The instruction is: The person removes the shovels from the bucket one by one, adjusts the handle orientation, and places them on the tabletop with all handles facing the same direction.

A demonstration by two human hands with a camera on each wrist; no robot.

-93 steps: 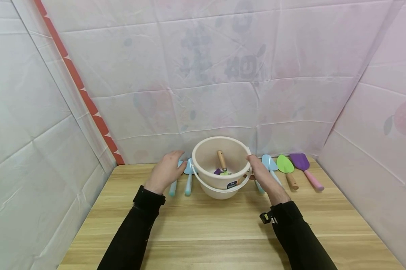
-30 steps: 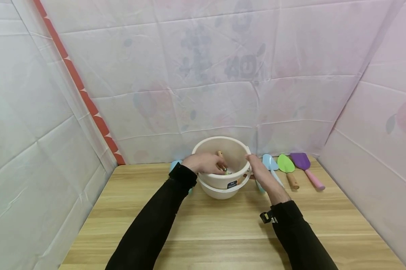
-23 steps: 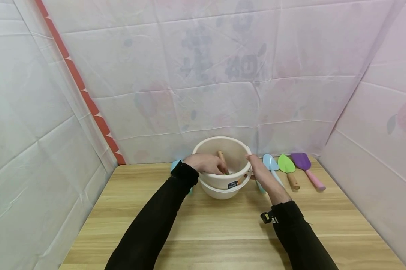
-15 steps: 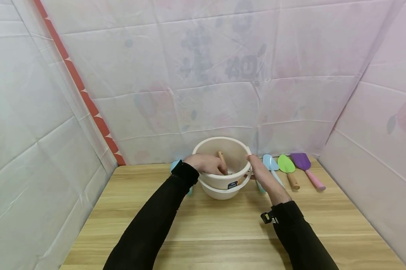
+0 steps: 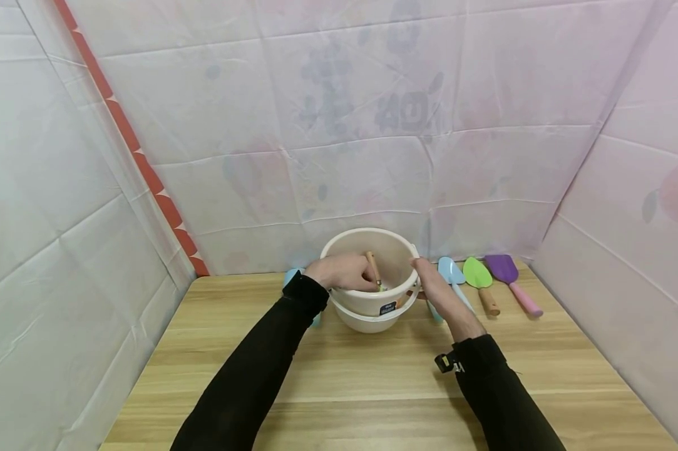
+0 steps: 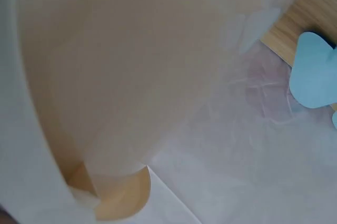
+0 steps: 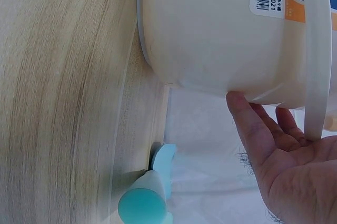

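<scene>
Fingers [image 5: 367, 276] of the left hand [image 5: 341, 273] are curled round a wooden-handled trowel [image 5: 372, 268] inside the bucket [image 5: 367, 308]; right hand [image 5: 434, 289] lies flat and relaxed against the bucket's 3 o'clock side.

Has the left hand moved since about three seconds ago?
Yes. The left hand was outside the bucket, left of its rim; now it reaches over the rim into it, fingers around the wooden handle there.
</scene>
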